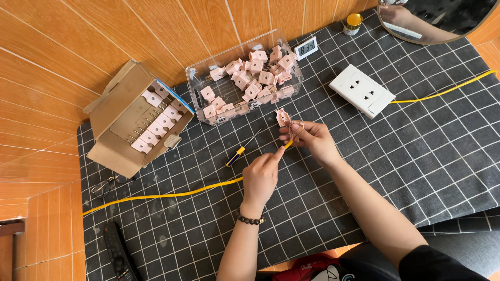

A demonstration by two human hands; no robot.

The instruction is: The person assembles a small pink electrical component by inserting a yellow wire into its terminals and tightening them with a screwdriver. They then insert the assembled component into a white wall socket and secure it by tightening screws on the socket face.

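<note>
1. The right hand is closed on a small pink plug piece, pinched between thumb and fingers just above the table.
2. A second pink plug half lies just beyond those fingers, close to the held piece; whether the two touch cannot be told.
3. The left hand is curled, its fingertips pinching the end of a yellow cable right beside the held plug piece. The cable's tip meets the right hand's fingers from below and to the left.
4. From the left hand the yellow cable runs left across the table's black grid-patterned cloth toward the table edge.
5. A small screwdriver with a yellow and blue handle lies on the cloth just left of both hands, untouched.
6. Behind the hands stands a clear plastic box filled with many more pink plug pieces.
7. To its left an open cardboard box holds rows of pink plugs with metal pins.
8. A white socket block lies to the right, well apart from the hands, with another yellow cable leaving it.
9. A small digital clock, a pair of glasses and a black remote control also rest on the table.
</note>
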